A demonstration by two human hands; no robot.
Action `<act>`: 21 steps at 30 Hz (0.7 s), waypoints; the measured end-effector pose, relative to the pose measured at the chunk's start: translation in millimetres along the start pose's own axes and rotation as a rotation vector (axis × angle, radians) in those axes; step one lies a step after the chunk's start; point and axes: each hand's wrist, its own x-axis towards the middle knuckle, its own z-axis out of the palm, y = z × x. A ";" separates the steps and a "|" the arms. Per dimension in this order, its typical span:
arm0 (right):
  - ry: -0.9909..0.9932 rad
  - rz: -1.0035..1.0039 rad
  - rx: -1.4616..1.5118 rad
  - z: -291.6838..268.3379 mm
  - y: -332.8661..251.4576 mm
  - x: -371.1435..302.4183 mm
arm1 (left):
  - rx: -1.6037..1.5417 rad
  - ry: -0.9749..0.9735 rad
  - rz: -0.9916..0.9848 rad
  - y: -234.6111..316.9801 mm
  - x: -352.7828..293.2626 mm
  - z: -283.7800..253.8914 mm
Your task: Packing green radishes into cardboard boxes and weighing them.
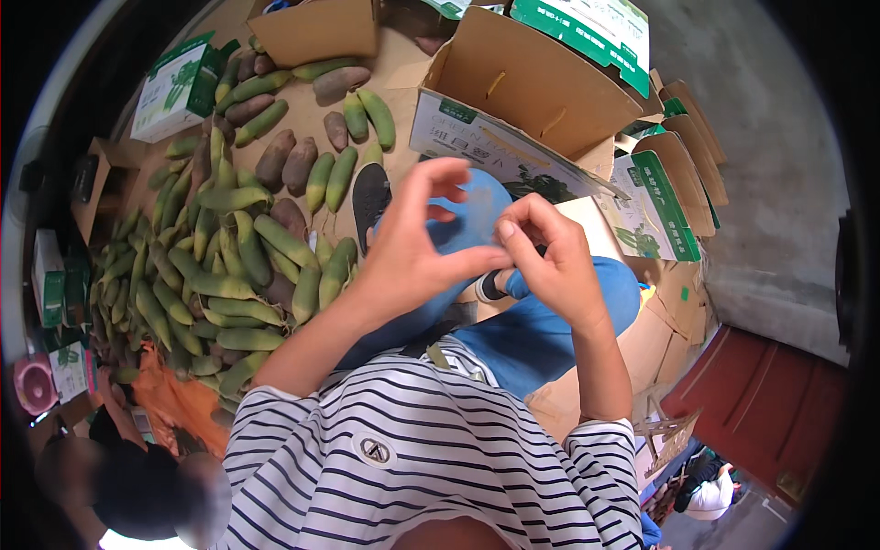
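Observation:
In front of my lap my right hand [547, 257] pinches the edge of what looks like a thin, see-through plastic film [484, 203]. My left hand [412, 240] is beside it, fingers curved and apart. Its thumb stretches across to the right fingertips. Much of the film blends with my blue jeans, so its full shape cannot be made out. Just beyond my hands stands an open white-and-green cardboard box [467, 128]. To my left lies a large heap of long green radishes [243, 307], with dark reddish radishes [301, 165] among them.
Another cardboard box [316, 32] sits at the far left, near a white-and-green carton [174, 87]. More open cartons [653, 206] stand at the right, by a grey wall [770, 165]. A person in dark clothes [133, 477] is at the lower left, beside an orange sheet [179, 394].

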 end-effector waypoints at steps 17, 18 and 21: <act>-0.095 0.244 0.292 -10.4 21.1 -8.1 | -0.470 -0.093 -0.332 -24.4 -1.9 -4.4; -0.089 0.248 0.295 -9.6 20.6 -8.2 | -0.446 -0.085 -0.329 -24.5 -1.7 -4.0; -0.051 0.261 0.303 -4.3 20.7 -9.3 | -0.552 -0.050 -0.372 -25.5 -3.9 -1.3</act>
